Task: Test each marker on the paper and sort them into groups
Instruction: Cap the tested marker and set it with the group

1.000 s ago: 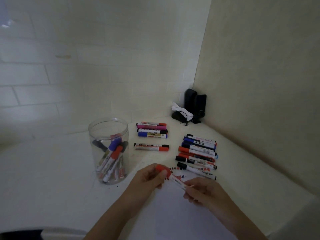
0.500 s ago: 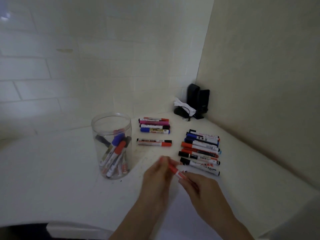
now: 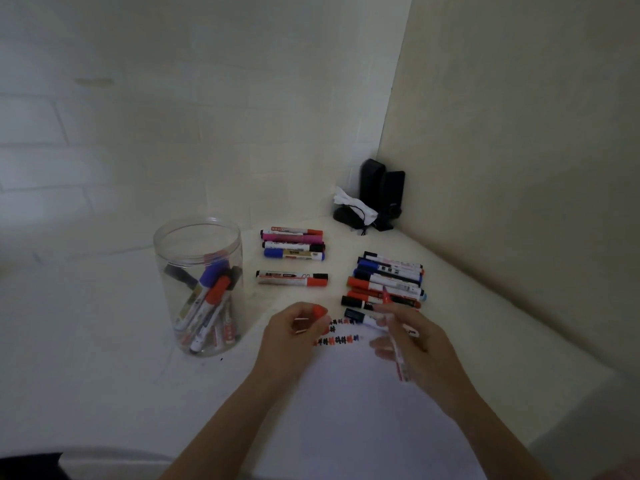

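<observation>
Marker labels blurred (print present); no text legible

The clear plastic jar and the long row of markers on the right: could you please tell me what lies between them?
In the head view, between the clear plastic jar and the right-hand row of markers lies a single red-capped white marker, alone on the white table.

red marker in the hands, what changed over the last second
The cap has come off: the left hand now holds the red cap apart, and the right hand has drawn the uncapped red marker rightward, tip pointing away. The jar, the sorted marker rows and the paper stayed put.
</observation>
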The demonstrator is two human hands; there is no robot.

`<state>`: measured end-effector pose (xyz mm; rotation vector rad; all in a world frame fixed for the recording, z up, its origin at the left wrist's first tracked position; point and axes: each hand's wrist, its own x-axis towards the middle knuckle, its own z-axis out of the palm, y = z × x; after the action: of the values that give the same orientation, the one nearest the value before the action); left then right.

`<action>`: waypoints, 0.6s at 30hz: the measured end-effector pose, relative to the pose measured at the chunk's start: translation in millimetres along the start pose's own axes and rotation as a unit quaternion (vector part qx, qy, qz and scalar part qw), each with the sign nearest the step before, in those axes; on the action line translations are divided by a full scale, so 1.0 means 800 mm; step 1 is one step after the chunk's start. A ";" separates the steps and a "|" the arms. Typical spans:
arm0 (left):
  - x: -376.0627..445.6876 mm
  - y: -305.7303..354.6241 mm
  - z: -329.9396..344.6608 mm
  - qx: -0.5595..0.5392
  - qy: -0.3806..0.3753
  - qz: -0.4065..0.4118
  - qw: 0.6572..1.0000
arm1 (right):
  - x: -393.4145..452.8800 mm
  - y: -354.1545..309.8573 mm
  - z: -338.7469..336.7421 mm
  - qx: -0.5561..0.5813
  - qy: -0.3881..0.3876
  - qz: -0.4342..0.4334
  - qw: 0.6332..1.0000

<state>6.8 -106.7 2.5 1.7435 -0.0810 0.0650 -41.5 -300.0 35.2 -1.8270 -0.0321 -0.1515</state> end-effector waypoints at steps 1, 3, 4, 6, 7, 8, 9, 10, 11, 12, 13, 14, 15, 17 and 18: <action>0.004 -0.003 0.001 0.009 0.004 0.004 1.000 | 0.005 0.000 -0.003 0.081 -0.006 0.016 0.997; 0.013 -0.008 0.001 0.012 0.013 0.011 1.000 | 0.013 0.000 -0.008 0.234 -0.011 0.047 0.971; 0.017 -0.010 0.001 0.013 0.015 0.015 1.000 | 0.016 0.000 -0.009 0.261 -0.005 0.053 0.964; 0.024 -0.011 0.004 0.037 0.018 0.029 0.999 | 0.018 0.002 -0.007 0.205 0.015 0.053 0.977; 0.028 -0.012 0.005 0.058 0.021 0.038 0.997 | 0.019 0.004 -0.003 0.167 0.025 0.052 0.984; 0.031 -0.014 0.007 0.075 0.023 0.045 0.996 | 0.022 0.007 0.000 0.144 0.031 0.050 0.988; 0.034 -0.017 0.007 0.087 0.023 0.049 0.995 | 0.026 0.011 0.004 0.131 0.039 0.049 0.989; 0.036 -0.021 0.007 0.094 0.024 0.053 0.994 | 0.031 0.014 0.007 0.118 0.051 0.048 0.990; 0.038 -0.025 0.007 0.106 0.025 0.060 0.992 | 0.036 0.017 0.009 0.103 0.063 0.048 0.991; 0.039 -0.030 0.007 0.127 0.026 0.071 0.989 | 0.041 0.021 0.011 0.086 0.074 0.049 0.992; 0.041 -0.034 0.007 0.157 0.026 0.083 0.984 | 0.045 0.025 0.013 0.068 0.086 0.051 0.993; 0.042 -0.037 0.006 0.189 0.020 0.096 0.977 | 0.047 0.032 0.014 0.048 0.097 0.054 0.993; 0.043 -0.040 0.006 0.219 0.010 0.112 0.969 | 0.049 0.038 0.016 0.030 0.106 0.056 0.992; 0.044 -0.047 0.007 0.263 -0.018 0.160 0.951 | 0.049 0.050 0.018 0.003 0.116 0.054 0.992; 0.045 -0.049 0.008 0.281 -0.034 0.192 0.940 | 0.049 0.053 0.018 -0.010 0.120 0.050 0.991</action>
<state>46.4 -106.6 -34.1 2.2801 -0.4963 0.3417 3.0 -299.5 -4.6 -1.8150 0.2305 -0.3020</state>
